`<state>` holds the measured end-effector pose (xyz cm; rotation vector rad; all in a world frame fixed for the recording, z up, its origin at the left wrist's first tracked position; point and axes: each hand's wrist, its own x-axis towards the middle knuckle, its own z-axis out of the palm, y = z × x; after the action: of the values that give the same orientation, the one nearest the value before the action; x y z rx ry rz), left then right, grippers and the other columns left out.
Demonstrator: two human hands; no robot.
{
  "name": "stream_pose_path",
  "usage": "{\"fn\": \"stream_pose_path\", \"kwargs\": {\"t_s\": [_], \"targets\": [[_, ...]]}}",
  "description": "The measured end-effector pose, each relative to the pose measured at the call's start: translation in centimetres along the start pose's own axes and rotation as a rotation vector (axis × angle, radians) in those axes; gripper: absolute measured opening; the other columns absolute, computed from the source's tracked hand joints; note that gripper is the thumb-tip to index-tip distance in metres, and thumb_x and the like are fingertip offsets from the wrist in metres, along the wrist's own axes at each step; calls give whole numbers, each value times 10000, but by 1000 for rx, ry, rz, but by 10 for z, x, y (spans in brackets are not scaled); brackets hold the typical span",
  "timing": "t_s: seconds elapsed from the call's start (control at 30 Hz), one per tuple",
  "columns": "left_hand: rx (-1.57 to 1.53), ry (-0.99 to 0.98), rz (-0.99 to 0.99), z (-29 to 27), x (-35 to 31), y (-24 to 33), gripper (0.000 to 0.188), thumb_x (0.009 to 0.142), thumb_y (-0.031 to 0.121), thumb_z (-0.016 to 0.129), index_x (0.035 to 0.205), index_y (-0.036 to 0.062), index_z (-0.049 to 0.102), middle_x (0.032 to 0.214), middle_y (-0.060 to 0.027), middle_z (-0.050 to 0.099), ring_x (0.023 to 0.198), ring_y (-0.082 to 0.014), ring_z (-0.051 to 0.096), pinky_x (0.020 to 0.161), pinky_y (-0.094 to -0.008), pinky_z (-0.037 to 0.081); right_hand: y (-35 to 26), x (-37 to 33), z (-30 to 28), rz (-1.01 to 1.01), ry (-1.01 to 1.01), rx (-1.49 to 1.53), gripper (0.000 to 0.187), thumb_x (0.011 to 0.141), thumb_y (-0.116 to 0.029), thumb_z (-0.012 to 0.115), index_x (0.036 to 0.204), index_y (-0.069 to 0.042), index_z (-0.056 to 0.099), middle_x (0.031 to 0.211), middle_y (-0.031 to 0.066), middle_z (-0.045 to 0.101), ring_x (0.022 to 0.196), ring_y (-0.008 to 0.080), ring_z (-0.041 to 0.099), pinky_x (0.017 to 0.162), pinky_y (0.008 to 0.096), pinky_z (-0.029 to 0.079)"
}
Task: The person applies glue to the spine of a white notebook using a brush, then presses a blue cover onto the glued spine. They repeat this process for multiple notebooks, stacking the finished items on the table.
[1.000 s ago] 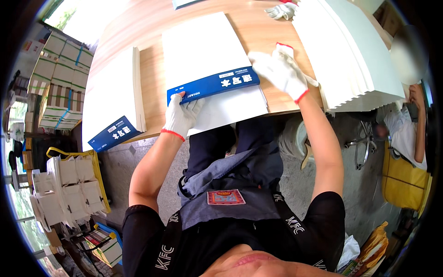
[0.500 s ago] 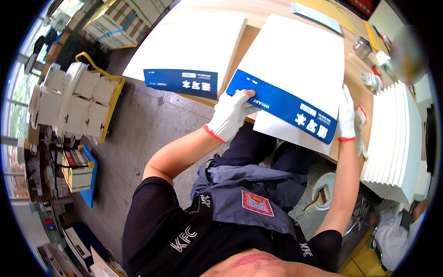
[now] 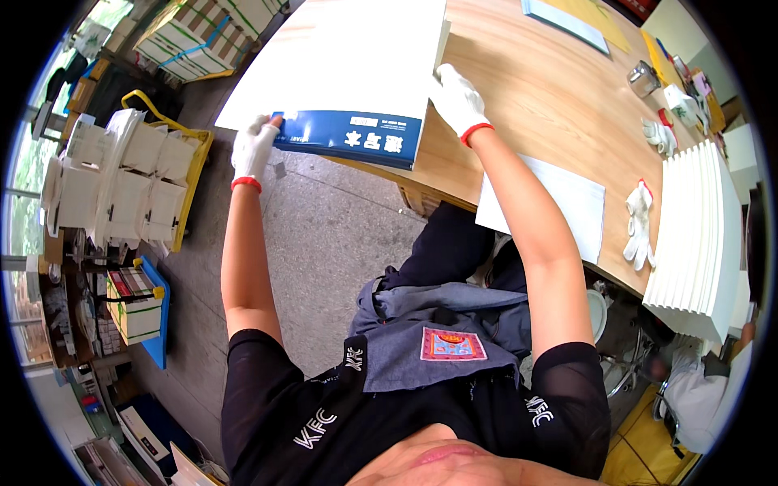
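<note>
A large white sketch pad (image 3: pixel 348 61) with a dark blue printed band (image 3: pixel 324 134) along its near edge lies on a stack of similar pads at the table's left. My left hand (image 3: pixel 255 154), in a white glove with a red cuff, is closed on the pad's near left corner, its bare thumb tip on top of the band. At the pad's right edge is my right hand (image 3: pixel 459 101), gloved the same way, its fingers bent together and pressed against the edge. The lower fingers of both hands are partly hidden.
On the wooden table (image 3: pixel 519 97) lie a white sheet (image 3: pixel 559 202), a loose glove (image 3: pixel 639 227), a metal cup (image 3: pixel 643 79) and a pale blue pad (image 3: pixel 565 24). White stacked boards (image 3: pixel 689 235) stand at right. Loaded carts (image 3: pixel 130 178) are on the floor at left.
Both hands have moved left, carrying the blue-banded pad from mid-table onto the left stack. The wood and white sheet beneath it now show, and the loose glove is fully visible.
</note>
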<state>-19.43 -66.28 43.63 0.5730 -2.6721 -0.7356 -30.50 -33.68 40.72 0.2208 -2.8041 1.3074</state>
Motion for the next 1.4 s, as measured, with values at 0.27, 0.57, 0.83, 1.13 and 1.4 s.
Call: {"fn": "stream_pose_path", "kwargs": {"t_s": [0.27,0.57,0.83,1.13,1.4], "targets": [[-55,-39,46,22,11,-23,554,896,408,627,1303,32,622,1210,-190,674,1090,-295,651,973,-342,465,11,-2,-4,40,-80,-113,557,920,-586,473,1193,-116,593,1148,173,677,1103,352,627,913,433,489],[-37,99,871,52,5,116,739,789,24,741,1456,55,423,1447,-146,493,1242,-290,526,1040,-368,429,7,-70,-60,-153,-66,100,448,922,-521,558,1199,-170,548,1036,171,692,979,388,657,869,457,503],[-410,-346,1537,113,-189,387,709,787,154,784,1419,131,463,1476,-107,469,1360,-371,428,1074,-453,426,39,-213,-158,77,-288,-97,504,880,-532,544,1135,-110,650,997,176,696,952,361,670,872,444,489],[-282,-359,1823,176,-315,523,470,940,356,607,1376,233,484,1474,-49,451,1363,-331,408,1072,-439,414,82,-287,-196,165,-135,21,420,896,-461,572,1133,-121,636,945,149,712,916,334,683,844,426,500],[-274,-230,2022,168,-309,564,276,879,158,565,1145,150,641,1200,-56,611,1136,-293,543,953,-401,466,134,-309,-191,-49,146,194,322,925,-425,626,1045,-125,616,871,76,724,830,281,703,739,393,520]]}}
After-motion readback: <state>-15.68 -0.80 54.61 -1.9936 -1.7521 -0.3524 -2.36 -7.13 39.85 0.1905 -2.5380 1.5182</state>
